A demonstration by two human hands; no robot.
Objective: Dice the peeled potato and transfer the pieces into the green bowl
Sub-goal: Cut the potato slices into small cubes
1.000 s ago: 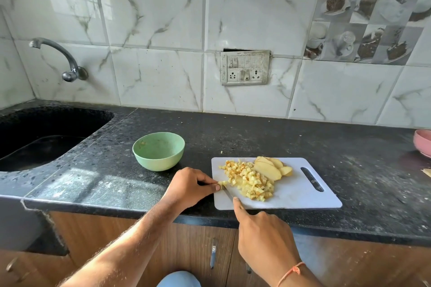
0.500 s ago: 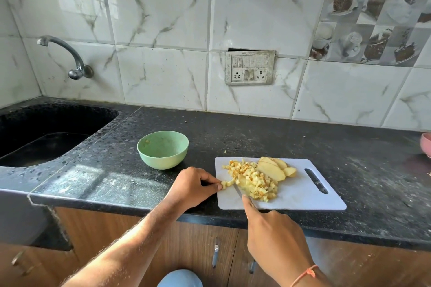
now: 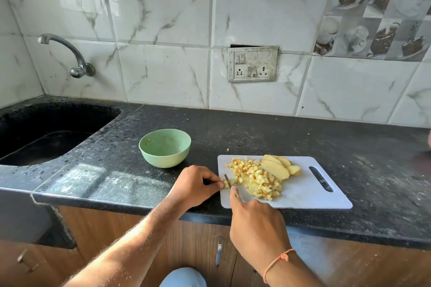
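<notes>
A white cutting board [image 3: 303, 196] lies on the black counter. On it sits a heap of diced potato [image 3: 256, 178], with a few uncut potato slices [image 3: 277, 166] behind it to the right. My left hand [image 3: 193, 185] pinches a small potato strip [image 3: 226, 184] at the board's left edge. My right hand [image 3: 254, 223] grips a small knife [image 3: 227, 180], forefinger along its back, the blade standing on that strip right beside my left fingertips. The green bowl [image 3: 165, 148] stands left of the board, holding only a few scraps.
A black sink [image 3: 44, 133] is sunk into the counter at the left, a tap [image 3: 70, 53] above it. A socket plate [image 3: 253, 63] is on the tiled wall. A pink object shows at the far right edge. Cabinet doors with handles lie below the counter.
The knife has shifted left from the heap's near side onto the small strip held by my left hand. The camera has tilted down a little; my left hand stays at the board's left edge.
</notes>
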